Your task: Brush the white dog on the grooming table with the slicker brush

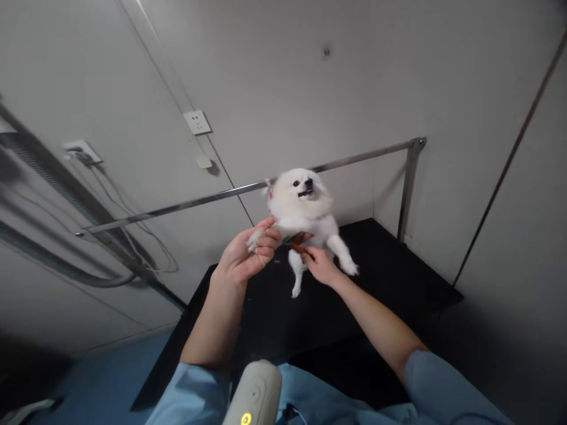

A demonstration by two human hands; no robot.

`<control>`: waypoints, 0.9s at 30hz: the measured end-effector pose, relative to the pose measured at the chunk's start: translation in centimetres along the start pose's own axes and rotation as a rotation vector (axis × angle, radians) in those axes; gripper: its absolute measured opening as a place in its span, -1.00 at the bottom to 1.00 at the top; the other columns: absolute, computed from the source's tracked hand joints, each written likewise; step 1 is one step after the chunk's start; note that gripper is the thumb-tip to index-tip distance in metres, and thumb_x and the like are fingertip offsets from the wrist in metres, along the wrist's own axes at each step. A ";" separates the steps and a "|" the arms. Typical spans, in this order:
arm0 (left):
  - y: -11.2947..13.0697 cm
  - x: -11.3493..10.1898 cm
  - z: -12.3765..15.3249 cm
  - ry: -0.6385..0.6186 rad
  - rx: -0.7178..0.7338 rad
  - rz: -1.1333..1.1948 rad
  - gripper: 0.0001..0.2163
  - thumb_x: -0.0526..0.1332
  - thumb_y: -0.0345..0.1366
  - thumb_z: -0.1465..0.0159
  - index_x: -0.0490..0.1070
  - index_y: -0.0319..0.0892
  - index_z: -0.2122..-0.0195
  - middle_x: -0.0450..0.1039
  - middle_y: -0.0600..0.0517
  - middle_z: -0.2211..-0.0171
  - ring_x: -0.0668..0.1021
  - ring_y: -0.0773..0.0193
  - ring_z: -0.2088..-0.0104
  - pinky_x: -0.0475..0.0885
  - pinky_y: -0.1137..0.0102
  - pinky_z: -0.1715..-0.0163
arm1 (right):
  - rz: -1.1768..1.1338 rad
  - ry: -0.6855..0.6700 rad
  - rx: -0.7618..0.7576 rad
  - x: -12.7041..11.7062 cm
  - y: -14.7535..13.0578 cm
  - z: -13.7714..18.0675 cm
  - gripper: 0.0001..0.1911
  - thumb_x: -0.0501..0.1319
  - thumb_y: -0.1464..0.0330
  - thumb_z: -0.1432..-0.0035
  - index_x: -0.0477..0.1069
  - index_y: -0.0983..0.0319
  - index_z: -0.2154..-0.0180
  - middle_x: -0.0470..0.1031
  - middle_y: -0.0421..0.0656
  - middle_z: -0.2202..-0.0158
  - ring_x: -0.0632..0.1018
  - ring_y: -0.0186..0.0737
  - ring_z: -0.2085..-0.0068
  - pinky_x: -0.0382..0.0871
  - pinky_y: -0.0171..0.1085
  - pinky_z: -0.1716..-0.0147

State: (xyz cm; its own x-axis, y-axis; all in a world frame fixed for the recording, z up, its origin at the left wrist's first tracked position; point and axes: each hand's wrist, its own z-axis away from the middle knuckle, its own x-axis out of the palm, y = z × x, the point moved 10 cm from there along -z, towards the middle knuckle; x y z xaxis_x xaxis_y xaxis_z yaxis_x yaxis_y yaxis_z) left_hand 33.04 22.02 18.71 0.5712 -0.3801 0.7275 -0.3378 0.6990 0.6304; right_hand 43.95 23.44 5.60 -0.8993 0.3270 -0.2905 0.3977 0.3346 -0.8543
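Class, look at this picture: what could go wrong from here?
The dog might jerk its paw out of the left hand. The brush in the right hand, close to the dog, could scratch or snag. If the dog twists away, it may slip on the table.

The person's left hand (241,260) is just beside the dog (301,198), on the person's left, its fingers folded around one of the dog's forepaws and one digit stretched along the top toward the dog's chest. Below it the left wrist runs nearly straight into a bare left forearm (217,324), which climbs steeply toward the dog. The right hand (322,265) sits lower, in front of the dog's belly, fingers bent and drawn together in a grip. The bare right forearm (376,316) slants in toward the dog from the person's right.
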 end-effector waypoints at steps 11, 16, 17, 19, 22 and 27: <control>4.2 -1.5 4.8 -0.009 0.115 0.194 -0.79 -0.02 -0.36 -0.42 0.14 -0.20 0.40 0.22 0.12 0.56 0.32 0.55 0.72 0.23 0.67 0.77 | 0.372 -0.067 -0.094 1.1 -7.4 -2.6 -0.74 0.08 0.29 -0.29 0.52 0.19 0.32 0.53 -0.10 0.39 0.48 -0.19 0.35 0.18 -0.28 0.36; 5.3 -2.2 5.9 -0.022 0.126 0.176 -0.80 -0.01 -0.37 -0.41 0.14 -0.20 0.40 0.22 0.12 0.55 0.30 0.58 0.73 0.20 0.69 0.78 | 0.537 -0.080 0.028 0.9 -7.4 -2.7 -0.72 0.09 0.26 -0.27 0.50 0.25 0.37 0.52 -0.02 0.43 0.49 -0.12 0.37 0.16 -0.23 0.38; 5.6 -2.2 6.0 -0.031 0.138 0.167 -0.80 -0.02 -0.38 -0.41 0.15 -0.21 0.40 0.22 0.11 0.55 0.30 0.58 0.72 0.20 0.69 0.77 | 0.537 -0.087 -0.030 1.1 -8.3 -2.7 -0.73 0.09 0.26 -0.27 0.50 0.23 0.35 0.53 -0.04 0.41 0.49 -0.12 0.36 0.15 -0.24 0.38; 6.4 -2.2 6.2 -0.042 0.180 0.156 -0.80 -0.03 -0.40 -0.41 0.16 -0.22 0.40 0.21 0.11 0.54 0.30 0.59 0.72 0.19 0.70 0.77 | 0.536 -0.086 -0.075 0.8 -9.4 -2.8 -0.74 0.08 0.29 -0.28 0.50 0.21 0.34 0.54 -0.05 0.38 0.49 -0.14 0.35 0.14 -0.25 0.38; 7.1 -2.1 6.2 -0.029 0.227 0.137 -0.80 -0.03 -0.43 -0.39 0.18 -0.23 0.41 0.20 0.10 0.54 0.30 0.61 0.70 0.16 0.72 0.75 | 0.579 -0.069 0.126 -1.1 -7.9 -2.4 -0.72 0.05 0.29 -0.27 0.49 0.22 0.36 0.53 -0.05 0.40 0.49 -0.14 0.37 0.12 -0.25 0.41; 6.1 0.0 5.8 -0.062 0.207 0.031 -0.79 -0.02 -0.41 -0.38 0.25 -0.24 0.41 0.20 0.08 0.53 0.29 0.59 0.70 0.16 0.70 0.77 | 0.465 -0.041 0.014 -1.3 -9.0 -2.0 -0.76 0.09 0.26 -0.26 0.48 0.19 0.31 0.54 -0.09 0.37 0.49 -0.15 0.35 0.15 -0.26 0.38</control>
State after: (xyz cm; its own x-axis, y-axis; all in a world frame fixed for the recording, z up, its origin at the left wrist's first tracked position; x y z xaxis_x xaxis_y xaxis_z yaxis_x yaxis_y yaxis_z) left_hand 26.65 22.74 24.15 0.5131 -0.4009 0.7589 -0.5048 0.5742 0.6446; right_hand 41.90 21.78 14.58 -0.6325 0.4038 -0.6610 0.7582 0.1484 -0.6349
